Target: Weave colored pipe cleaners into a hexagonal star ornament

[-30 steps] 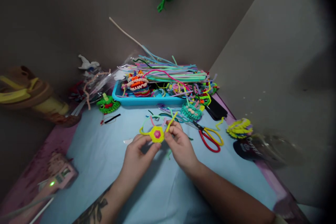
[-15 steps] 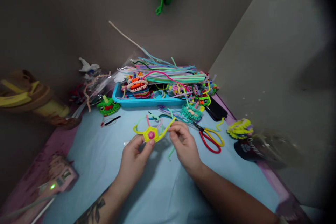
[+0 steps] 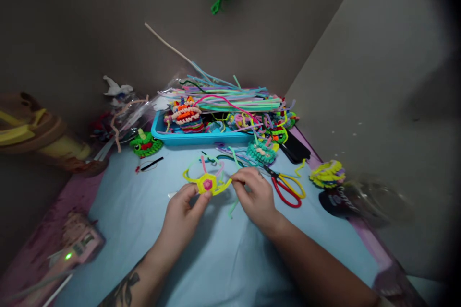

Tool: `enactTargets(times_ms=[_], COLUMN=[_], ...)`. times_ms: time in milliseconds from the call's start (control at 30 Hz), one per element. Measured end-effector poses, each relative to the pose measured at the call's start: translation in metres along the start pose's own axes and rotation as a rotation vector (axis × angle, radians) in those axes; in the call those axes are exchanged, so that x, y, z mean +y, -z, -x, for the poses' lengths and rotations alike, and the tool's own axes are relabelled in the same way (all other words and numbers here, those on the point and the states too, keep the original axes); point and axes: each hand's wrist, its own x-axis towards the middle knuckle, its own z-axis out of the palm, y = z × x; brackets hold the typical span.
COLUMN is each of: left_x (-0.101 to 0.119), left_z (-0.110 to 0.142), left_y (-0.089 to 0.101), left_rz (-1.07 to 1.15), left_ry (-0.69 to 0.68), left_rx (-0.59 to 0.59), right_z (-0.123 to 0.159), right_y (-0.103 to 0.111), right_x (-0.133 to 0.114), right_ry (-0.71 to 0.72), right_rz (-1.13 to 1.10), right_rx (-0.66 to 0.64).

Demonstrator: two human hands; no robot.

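Between my hands is a pipe cleaner piece (image 3: 216, 188), a yellow ring around a pink centre, with yellow, pink, lilac and mint stems sticking out. My left hand (image 3: 185, 208) pinches its lower left edge between thumb and fingers. On the other side, my right hand (image 3: 254, 196) is closed, fingertips pinching the end of the yellow stem at the right. A mint stem dangles below, beside the right fingers. Scissors (image 3: 286, 187) with one red and one yellow handle lie just right of my right hand. Behind it rests a teal pipe cleaner figure (image 3: 261, 152).
A blue tray (image 3: 201, 139) at the back holds finished pieces and bundled pipe cleaners (image 3: 241, 100). A green figure (image 3: 145, 144) sits left of it. Rightward are a black phone (image 3: 295, 148), a yellow bundle (image 3: 327, 174) and a cup (image 3: 338, 204). A pink device (image 3: 79, 249) lies lower left.
My right fingertips have closed on the yellow stem's end, which now sits lower and bends toward them. The left hand keeps its pinch. The whole view has shifted slightly.
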Motion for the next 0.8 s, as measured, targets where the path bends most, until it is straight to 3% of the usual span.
enactTargets(times_ms=[267,367,567,800], left_x=[0.005,0.004,0.005,0.007], left_z=[0.002,0.001,0.000,0.000], left_y=[0.000,0.001,0.002,0.001], left_rz=[-0.025,0.013,0.045,0.066], left_ry=[-0.106,-0.071,-0.047,-0.044], left_rx=[0.051,0.046,0.078,0.113], right_z=[-0.002,-0.004,-0.001,0.007], right_y=[-0.004,-0.005,-0.012,-0.023], right_x=[-0.009,-0.004,-0.005,-0.013], right_ry=[-0.139,-0.327,-0.769,-0.895], right_rz=[-0.239,-0.338,-0.876,-1.009], right_rx=[-0.076,-0.158,-0.355,-0.223])
